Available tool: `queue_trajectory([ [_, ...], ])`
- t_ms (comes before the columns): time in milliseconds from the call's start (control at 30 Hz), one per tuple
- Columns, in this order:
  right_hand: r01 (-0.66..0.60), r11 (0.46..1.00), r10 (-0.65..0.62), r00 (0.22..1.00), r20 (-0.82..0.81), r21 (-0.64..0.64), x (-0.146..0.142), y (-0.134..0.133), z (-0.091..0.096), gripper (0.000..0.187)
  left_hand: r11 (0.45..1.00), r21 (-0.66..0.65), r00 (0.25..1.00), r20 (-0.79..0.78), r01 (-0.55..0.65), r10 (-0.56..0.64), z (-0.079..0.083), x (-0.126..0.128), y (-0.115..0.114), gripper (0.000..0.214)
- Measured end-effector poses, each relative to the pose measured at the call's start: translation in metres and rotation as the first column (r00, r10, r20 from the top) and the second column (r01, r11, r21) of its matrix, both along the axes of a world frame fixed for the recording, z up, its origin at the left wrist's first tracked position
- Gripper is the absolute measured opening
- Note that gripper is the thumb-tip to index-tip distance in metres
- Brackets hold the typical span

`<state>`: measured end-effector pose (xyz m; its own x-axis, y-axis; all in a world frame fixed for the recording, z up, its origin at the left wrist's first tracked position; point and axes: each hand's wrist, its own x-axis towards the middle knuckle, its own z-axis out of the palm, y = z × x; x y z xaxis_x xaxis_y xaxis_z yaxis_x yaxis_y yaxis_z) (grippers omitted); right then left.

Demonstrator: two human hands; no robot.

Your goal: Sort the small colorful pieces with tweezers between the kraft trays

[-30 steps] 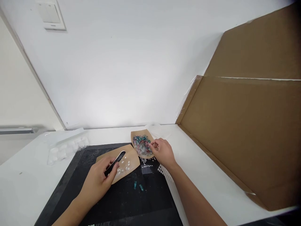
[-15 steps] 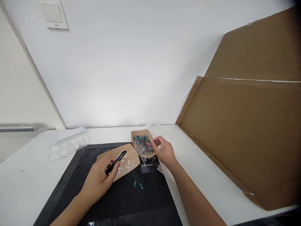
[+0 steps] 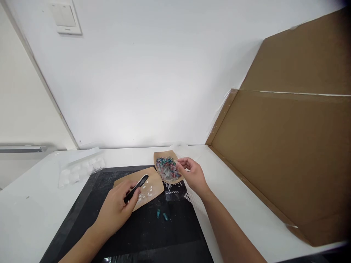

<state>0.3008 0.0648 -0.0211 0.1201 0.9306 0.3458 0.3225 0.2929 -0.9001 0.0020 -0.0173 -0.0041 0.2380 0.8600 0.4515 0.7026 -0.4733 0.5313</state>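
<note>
My left hand [image 3: 119,202] grips a flat black strip with a white edge and rounded end [image 3: 138,187], like a nail file. It is above a brown paper tray [image 3: 155,177] holding small white pieces [image 3: 150,190]. My right hand [image 3: 193,175] has thumb and forefinger pinched at the right side of a second brown tray [image 3: 159,155]. That tray is filled with glossy teal, red and clear pieces [image 3: 166,168]. What the right fingertips hold, if anything, is too small to tell. Two teal oblong pieces [image 3: 161,214] lie on the black mat.
The black mat [image 3: 170,241] covers part of the white table [image 3: 241,212]. Beside the second tray lie a clear sheet with white marks [image 3: 174,195] and a sheet of pale dots [image 3: 189,197]. Clear plastic packaging [image 3: 79,171] stands at left; cardboard [image 3: 287,146] rises at right.
The view has shifted slightly. Both hands keep nearly the same places and grips, and the trays and teal pieces stay put.
</note>
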Motion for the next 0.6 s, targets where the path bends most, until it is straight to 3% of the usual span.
queue_trajectory([
  [200,-0.108,0.99,0.089,0.977,-0.193,-0.092,-0.003,-0.007,0.009,0.048,1.0,-0.017,1.0,0.001,0.004,-0.004,-0.001,-0.001,-0.001,0.022],
  [367,-0.177,0.981,0.154,0.957,-0.247,-0.076,-0.01,-0.013,0.012,0.042,1.0,-0.005,1.0,-0.018,-0.005,0.005,-0.002,-0.001,-0.001,0.021],
  [600,-0.284,0.959,0.275,0.939,-0.206,-0.012,-0.036,-0.029,0.006,0.029,1.0,-0.006,1.0,-0.02,0.017,-0.017,-0.002,0.001,-0.002,0.021],
])
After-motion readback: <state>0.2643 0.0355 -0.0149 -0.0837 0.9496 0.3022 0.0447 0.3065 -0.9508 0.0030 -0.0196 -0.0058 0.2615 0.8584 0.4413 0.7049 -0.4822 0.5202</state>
